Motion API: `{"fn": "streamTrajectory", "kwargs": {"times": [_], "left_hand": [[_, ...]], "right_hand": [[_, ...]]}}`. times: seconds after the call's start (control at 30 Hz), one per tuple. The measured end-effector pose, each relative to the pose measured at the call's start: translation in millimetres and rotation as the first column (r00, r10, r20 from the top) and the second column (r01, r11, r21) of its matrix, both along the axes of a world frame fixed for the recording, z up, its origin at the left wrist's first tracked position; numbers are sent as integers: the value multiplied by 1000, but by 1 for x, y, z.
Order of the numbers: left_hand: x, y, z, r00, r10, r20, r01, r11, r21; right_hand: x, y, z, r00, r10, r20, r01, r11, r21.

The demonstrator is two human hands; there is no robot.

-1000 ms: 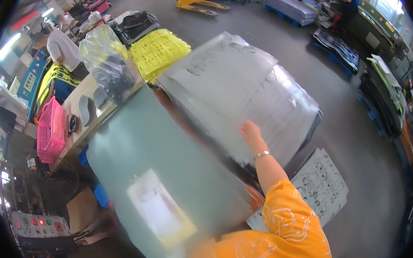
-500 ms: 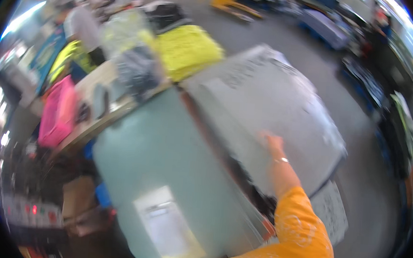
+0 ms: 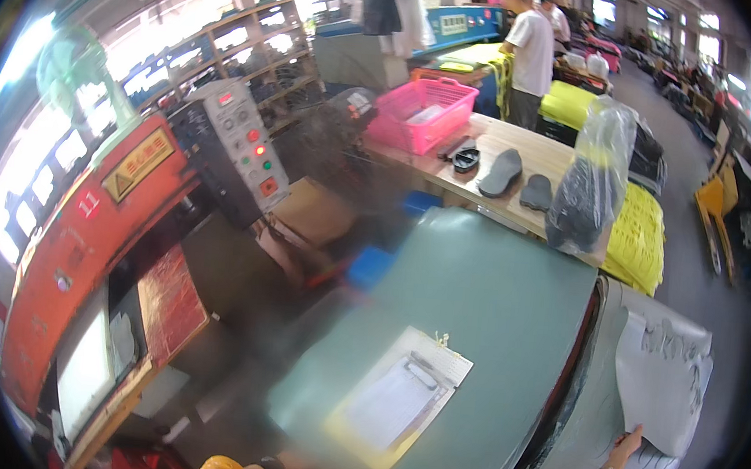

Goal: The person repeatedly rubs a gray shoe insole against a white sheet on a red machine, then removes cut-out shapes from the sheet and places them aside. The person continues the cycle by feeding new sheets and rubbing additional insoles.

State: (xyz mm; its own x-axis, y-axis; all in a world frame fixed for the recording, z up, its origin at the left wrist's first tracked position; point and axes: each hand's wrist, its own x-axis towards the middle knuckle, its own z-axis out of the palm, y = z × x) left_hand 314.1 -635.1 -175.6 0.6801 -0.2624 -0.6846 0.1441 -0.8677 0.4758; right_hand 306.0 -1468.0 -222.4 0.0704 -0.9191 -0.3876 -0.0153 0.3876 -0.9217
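My right hand (image 3: pixel 627 443) is at the lower right, its fingers closed on the near edge of a grey sheet (image 3: pixel 659 380) with dark handwriting. The sheet bends up in a curve above a stack of similar grey sheets (image 3: pixel 607 341). At the bottom edge my left hand (image 3: pixel 294 464) shows only partly, blurred, beside a dark wristband; its fingers cannot be made out. Between the hands lies a green sheet-topped stack (image 3: pixel 495 288). On it rests a clipboard (image 3: pixel 398 395) with white paper and a yellow edge.
An orange press machine (image 3: pixel 83 247) with a control panel (image 3: pixel 246 141) stands at left. Beyond the green stack, a wooden table (image 3: pixel 480 141) holds a pink basket (image 3: pixel 425 115), dark shoe soles (image 3: pixel 501 172) and a plastic bag (image 3: pixel 593 177). Yellow sheets (image 3: pixel 636 233) sit behind. Two people stand farther off.
My view has swung left, bringing the press into sight. The right hand, earlier over the grey stack, now grips a sheet that is bent up. My left hand has come partly into view.
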Motion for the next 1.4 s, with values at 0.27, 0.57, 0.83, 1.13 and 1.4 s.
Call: {"fn": "streamTrajectory", "kwargs": {"times": [0.27, 0.57, 0.83, 1.13, 1.4], "left_hand": [[89, -75, 43, 890, 53, 452, 49, 976, -210], [4, -168, 280, 534, 284, 796, 645, 472, -601], [-116, 39, 344, 523, 490, 697, 695, 229, -682], [-242, 343, 328, 250, 901, 355, 322, 268, -908], [-394, 643, 267, -608, 721, 334, -381, 105, -919]], "right_hand": [[-12, 16, 241, 995, -60, -84, -38, 548, -835], [-110, 214, 529, 982, 16, 186, 183, 115, -976], [-105, 521, 670, 754, 598, 271, 303, 49, -952], [-15, 1038, 684, -691, 718, 87, -40, 82, -996], [-55, 1420, 522, -863, 89, -497, 327, -651, -685]]}}
